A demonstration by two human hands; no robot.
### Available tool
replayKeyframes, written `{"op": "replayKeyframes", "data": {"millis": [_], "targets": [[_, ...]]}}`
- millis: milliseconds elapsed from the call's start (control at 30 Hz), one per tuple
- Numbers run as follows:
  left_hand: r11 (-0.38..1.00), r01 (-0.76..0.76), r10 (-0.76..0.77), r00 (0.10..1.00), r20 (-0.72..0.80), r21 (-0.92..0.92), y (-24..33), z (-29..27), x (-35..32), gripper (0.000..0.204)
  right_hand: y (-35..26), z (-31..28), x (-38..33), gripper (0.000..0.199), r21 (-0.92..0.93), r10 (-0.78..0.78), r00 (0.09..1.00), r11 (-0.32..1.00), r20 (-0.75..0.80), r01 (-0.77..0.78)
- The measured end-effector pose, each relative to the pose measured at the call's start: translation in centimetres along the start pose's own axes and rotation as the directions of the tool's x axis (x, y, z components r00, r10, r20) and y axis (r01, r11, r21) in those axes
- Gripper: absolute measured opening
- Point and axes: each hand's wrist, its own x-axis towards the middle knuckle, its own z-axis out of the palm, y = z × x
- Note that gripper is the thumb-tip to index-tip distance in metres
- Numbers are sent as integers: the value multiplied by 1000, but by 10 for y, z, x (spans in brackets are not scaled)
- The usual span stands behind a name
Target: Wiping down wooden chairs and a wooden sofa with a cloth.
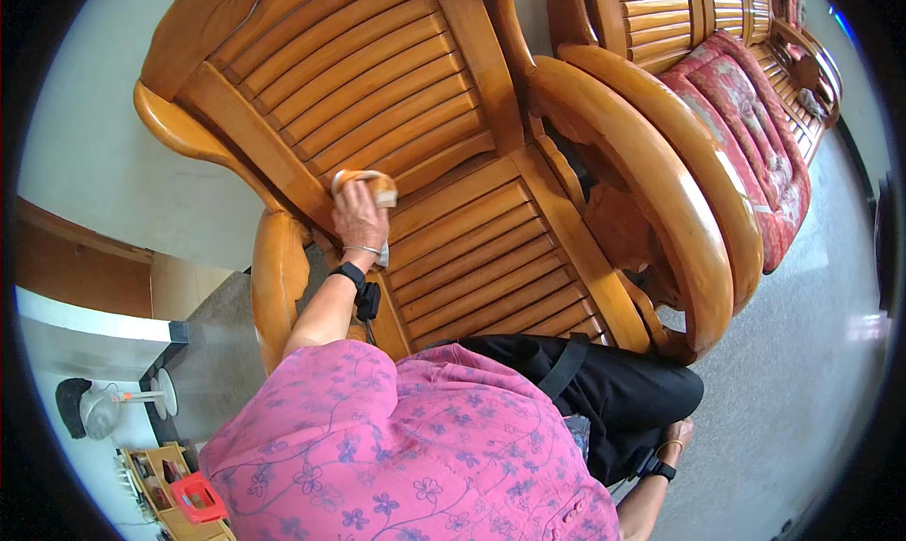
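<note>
My left hand point(360, 218) presses an orange-and-white cloth point(383, 190) against the slatted wooden armchair point(453, 187), low on the backrest where it meets the seat. The fingers are closed over the cloth and slightly blurred. A bracelet and a black band circle that wrist. Down beside my right thigh is my right hand point(681, 433), with a bracelet and a dark wristband. Its fingers are mostly hidden behind the black trousers, so I cannot see whether it holds anything.
Thick curved armrests point(651, 154) stand on the right of the seat, and another armrest point(274, 277) on the left. Beyond lies a wooden bench with a red floral cushion point(741, 116). A fan point(104, 411) and a red basket point(198, 498) are at the lower left.
</note>
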Motion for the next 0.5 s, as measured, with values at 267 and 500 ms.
{"op": "replayKeyframes", "data": {"millis": [267, 500], "targets": [[972, -147, 139, 989, -58, -183, 109, 18, 57, 73, -14, -3, -15, 36, 63, -16, 999, 998, -49, 20], [929, -355, 327, 921, -213, -105, 178, 41, 110, 69, 0, 3, -9, 38, 100, 5, 1000, 995, -9, -4]]}}
